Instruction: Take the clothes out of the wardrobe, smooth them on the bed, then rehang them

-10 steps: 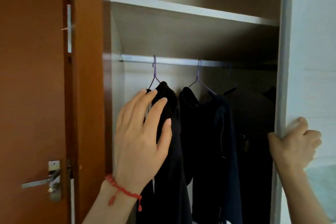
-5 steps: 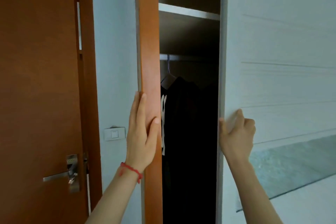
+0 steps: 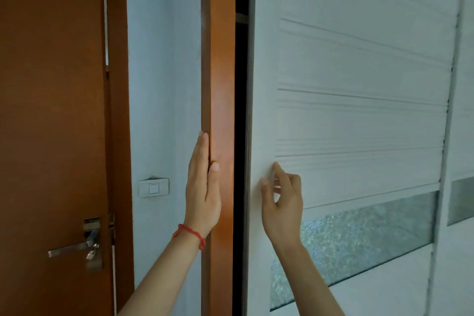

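The white sliding wardrobe door (image 3: 359, 110) stands nearly closed, leaving only a narrow dark gap (image 3: 241, 136) beside the orange wooden side panel (image 3: 220, 84). No clothes show through the gap. My left hand (image 3: 204, 187), with a red string on the wrist, lies flat against the edge of the orange panel, fingers straight. My right hand (image 3: 282, 202) rests its fingertips on the front of the white door near its left edge, fingers loosely spread and holding nothing.
A brown room door (image 3: 51, 136) with a metal lever handle (image 3: 74, 246) and keys stands at the left. A white light switch (image 3: 153, 187) sits on the pale blue wall between door and wardrobe. A frosted glass band (image 3: 359, 233) crosses the wardrobe door.
The wardrobe door has slid left, from wide open to almost closed, hiding the dark hanging clothes. My left hand left the garments for the orange panel; my right hand released the door's edge.
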Available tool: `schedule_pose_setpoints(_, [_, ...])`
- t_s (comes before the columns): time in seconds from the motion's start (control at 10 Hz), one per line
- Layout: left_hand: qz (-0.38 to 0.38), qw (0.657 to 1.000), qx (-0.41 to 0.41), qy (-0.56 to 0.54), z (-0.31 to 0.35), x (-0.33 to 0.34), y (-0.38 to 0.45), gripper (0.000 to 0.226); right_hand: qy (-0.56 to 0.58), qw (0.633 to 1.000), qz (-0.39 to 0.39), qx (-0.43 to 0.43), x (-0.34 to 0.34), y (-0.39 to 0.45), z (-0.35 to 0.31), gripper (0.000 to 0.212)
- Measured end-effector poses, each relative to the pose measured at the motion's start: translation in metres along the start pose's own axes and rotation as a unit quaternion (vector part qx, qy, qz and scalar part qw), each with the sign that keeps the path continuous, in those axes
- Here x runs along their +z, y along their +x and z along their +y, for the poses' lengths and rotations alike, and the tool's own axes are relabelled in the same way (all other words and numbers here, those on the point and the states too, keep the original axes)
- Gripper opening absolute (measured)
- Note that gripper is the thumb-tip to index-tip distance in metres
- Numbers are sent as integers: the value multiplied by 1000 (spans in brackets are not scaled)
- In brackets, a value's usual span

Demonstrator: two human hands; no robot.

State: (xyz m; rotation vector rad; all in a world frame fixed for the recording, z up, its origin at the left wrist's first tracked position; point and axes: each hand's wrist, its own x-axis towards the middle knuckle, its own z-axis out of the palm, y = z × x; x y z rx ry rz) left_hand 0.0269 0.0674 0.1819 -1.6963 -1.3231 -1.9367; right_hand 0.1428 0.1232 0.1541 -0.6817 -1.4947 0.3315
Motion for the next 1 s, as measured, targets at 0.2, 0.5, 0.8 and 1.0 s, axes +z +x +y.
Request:
schedule_pose_setpoints(0.2, [8,1000,4,7,-4,2,1,46,23,1000,-3,-15,16,-12,-13,51])
schedule_pose_setpoints(0.5, [22,1000,19,3,-9,5,0,50,31,999,8,-14,20,-15,-14,48])
schedule_pose_setpoints(0.8, [24,999,26,29,-14,4,1,49,56,998,-25,-8,13,-11,-10,43])
schedule_pose_setpoints(1.0, [-13,999,-24,-28,7,-20,3,43,126,988,-88,-5,-28,6,-21,32])
